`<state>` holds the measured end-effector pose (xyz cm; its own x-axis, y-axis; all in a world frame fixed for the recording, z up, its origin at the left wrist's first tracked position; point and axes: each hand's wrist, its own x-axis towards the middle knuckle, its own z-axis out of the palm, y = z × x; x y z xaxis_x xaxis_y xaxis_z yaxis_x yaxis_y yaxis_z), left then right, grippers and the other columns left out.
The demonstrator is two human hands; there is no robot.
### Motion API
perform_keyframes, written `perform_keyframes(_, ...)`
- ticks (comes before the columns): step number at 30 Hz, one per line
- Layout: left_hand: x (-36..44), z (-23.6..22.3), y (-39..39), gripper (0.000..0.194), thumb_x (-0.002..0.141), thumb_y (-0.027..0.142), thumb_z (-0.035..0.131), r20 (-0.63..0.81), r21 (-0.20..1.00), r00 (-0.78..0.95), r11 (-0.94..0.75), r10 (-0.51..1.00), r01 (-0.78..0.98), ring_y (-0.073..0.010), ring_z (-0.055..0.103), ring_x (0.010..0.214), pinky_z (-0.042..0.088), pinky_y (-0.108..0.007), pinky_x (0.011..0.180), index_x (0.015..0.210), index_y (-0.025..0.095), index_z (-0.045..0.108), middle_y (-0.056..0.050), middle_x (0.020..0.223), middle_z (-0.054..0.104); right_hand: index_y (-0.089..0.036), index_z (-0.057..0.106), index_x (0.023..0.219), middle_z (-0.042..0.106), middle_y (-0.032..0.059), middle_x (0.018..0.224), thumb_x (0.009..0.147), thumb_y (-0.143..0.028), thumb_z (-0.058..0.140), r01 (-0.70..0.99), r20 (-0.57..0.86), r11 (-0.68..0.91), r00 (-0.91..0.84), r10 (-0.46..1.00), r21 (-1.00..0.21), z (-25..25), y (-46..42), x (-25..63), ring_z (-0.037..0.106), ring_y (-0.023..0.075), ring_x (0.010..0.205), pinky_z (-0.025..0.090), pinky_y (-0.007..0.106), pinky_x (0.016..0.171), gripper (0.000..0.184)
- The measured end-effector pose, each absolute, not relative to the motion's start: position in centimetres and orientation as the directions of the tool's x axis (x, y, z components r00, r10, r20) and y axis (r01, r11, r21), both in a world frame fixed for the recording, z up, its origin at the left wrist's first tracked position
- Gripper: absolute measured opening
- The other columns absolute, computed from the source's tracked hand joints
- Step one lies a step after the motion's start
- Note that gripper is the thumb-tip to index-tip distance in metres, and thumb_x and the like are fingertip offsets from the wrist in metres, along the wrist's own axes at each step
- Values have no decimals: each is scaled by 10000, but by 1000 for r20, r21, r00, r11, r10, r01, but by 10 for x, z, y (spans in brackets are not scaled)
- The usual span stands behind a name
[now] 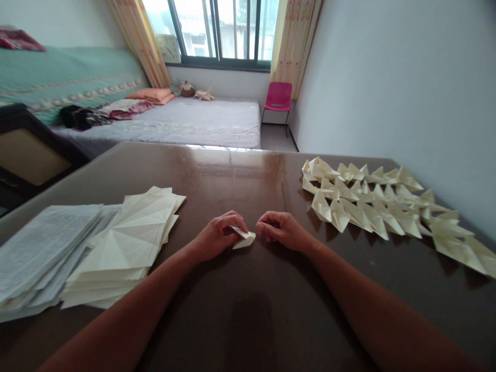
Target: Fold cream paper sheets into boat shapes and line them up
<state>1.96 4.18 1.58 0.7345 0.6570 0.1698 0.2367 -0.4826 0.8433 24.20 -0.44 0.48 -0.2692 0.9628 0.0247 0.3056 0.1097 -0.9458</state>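
Observation:
Between the thumb and fingers of my left hand (219, 235) is a small folded piece of cream paper (244, 239), held just above the dark brown table (240, 196). My right hand (282, 228) is just to the right of that paper, a small gap away. Its thumb and fingertips are pressed together, and I cannot make out anything in them. Creased cream sheets (135, 227) lie in a fanned stack left of my left hand. On the right stand rows of folded cream paper pieces (364, 217) with pointed tips.
A stack of printed paper sheets (50, 248) lies at the far left of the table. Beyond the table are a bed (209, 121), a pink chair (278, 98) and a window. A dark wooden chair (34, 150) stands at the left edge, and a white wall runs along the right.

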Motion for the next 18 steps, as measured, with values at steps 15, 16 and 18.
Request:
perform_keyframes(15, 24, 13, 31, 169, 853, 164, 473, 366, 623, 671, -705, 645, 339, -138, 567, 854, 459, -249, 784, 831, 196, 637, -37, 916, 587, -162, 673, 847, 667, 13, 734, 796, -377, 633, 335, 69, 125, -175, 982, -934, 6, -11, 227, 570, 112, 637, 442, 217, 584, 225)
perform_keyframes(16, 23, 13, 33, 170, 855, 162, 464, 363, 632, 669, -699, 649, 334, -135, 565, 854, 458, -246, 785, 837, 194, 630, -36, 921, 580, -164, 669, 860, 671, 14, 751, 800, -365, 629, 321, 78, 135, -184, 980, -937, 7, -11, 228, 578, 116, 657, 446, 221, 599, 214)
perform_keyframes(18, 23, 10, 36, 160, 855, 156, 459, 362, 665, 655, -676, 663, 317, -130, 564, 853, 458, -240, 782, 829, 186, 614, -34, 926, 566, -172, 644, 907, 676, 17, 794, 805, -346, 626, 275, 95, 152, -210, 973, -949, 8, -10, 230, 590, 122, 697, 447, 223, 620, 203)
